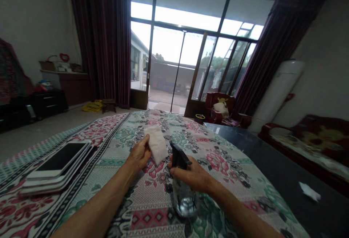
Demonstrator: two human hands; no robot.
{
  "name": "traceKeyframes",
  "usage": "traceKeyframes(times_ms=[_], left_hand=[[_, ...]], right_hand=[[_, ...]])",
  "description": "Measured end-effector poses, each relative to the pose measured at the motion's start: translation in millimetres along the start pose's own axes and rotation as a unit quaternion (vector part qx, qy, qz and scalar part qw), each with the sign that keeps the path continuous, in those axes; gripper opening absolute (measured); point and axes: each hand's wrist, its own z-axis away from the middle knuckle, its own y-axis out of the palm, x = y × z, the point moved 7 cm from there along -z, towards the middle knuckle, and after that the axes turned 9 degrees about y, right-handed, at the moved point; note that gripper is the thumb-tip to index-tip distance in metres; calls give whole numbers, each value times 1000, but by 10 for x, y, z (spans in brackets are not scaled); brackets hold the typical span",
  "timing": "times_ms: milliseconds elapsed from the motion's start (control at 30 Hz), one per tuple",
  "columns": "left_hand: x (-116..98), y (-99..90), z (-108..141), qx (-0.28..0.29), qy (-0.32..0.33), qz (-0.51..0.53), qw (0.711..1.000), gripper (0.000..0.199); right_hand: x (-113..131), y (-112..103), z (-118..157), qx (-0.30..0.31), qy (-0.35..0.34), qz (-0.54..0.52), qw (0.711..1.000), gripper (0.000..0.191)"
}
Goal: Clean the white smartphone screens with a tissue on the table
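Note:
A folded white cloth or tissue (156,145) is pinched along its left edge by my left hand (141,153), over the patterned tablecloth (117,165). My right hand (189,174) is wrapped round the neck of a clear spray bottle (185,201) with a black trigger head, whose nozzle points up and left towards the cloth. Liquid shows low in the bottle. To the left, several tablets (58,160) lie in a stack, the top one with a dark screen and white frame.
A crumpled white tissue (310,191) lies on the dark surface (278,180) at right. Beyond stand a carved wooden chair (221,101), a wooden bench (316,132) and glass doors (174,71). A yellow bag (92,106) is on the floor at left.

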Motion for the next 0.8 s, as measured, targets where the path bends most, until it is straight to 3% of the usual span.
traceKeyframes(times_ms=[367,533,800], left_hand=[[-7,-28,-30,-11,1,32,999,20],[-4,-25,-45,-8,1,45,999,22],[-20,-59,-77,-20,-6,65,998,24]], right_hand=[[-25,122,34,65,52,33,996,11],[-58,123,34,58,58,44,996,22],[-39,189,82,96,45,70,992,7]])
